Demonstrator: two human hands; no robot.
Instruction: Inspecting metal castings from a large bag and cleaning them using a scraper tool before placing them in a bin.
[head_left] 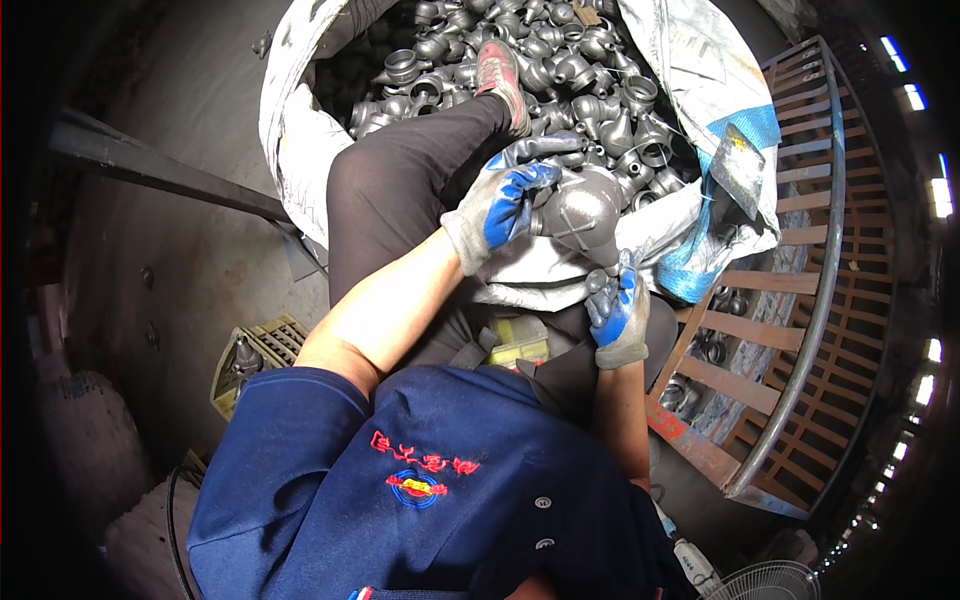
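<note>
A grey metal casting (585, 212), round-bodied with a narrow neck, is held in front of my lap, over the near edge of the white bag (545, 296). My left hand (508, 192), in a grey and blue work glove, grips its upper left side, with the fingers reaching along the top. My right hand (618, 312), gloved the same way, is closed at the narrow lower end; its fingertips partly cover that end. Beyond my hands, a heap of similar grey castings (555, 75) fills the bag.
My leg (400, 165) stretches into the bag, the shoe (500, 80) among the castings. A slatted metal crate (800, 270) stands on the right. A yellow basket (265, 345) and a metal bar (165, 165) are at left. A fan (770, 580) shows at lower right.
</note>
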